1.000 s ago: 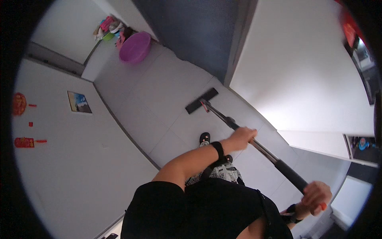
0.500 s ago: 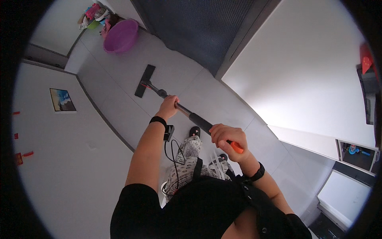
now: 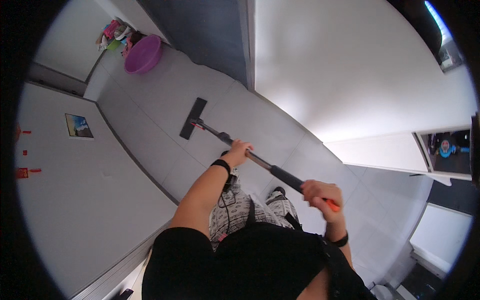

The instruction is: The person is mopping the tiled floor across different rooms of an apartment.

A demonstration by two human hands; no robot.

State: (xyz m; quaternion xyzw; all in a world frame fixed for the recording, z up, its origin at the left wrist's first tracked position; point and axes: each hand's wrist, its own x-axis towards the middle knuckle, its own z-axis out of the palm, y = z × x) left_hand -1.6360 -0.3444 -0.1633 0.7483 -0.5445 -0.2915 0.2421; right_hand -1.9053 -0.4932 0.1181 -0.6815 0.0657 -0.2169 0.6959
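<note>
A flat mop (image 3: 286, 177) slants across the middle of the view, its long black head (image 3: 194, 118) lying on the grey tiled floor ahead of me. My left hand (image 3: 237, 153) wraps round the metal pole, partway down. Higher up, my right hand (image 3: 323, 198) is closed on the dark grip near the orange end. Black bands circle both wrists. My feet stand below the pole, in dark shoes partly hidden by patterned trousers.
A purple basin (image 3: 144, 55) stands at the far left beside a pile of colourful items (image 3: 116, 34). A dark curtain (image 3: 200, 35) hangs ahead. White cabinets (image 3: 320, 75) line the right; a pale wall with a small picture (image 3: 79, 125) runs along the left.
The mop and both hands have shifted right and nearer to me, the head sliding back over the floor. The view has turned slightly. Both hands keep their hold.
</note>
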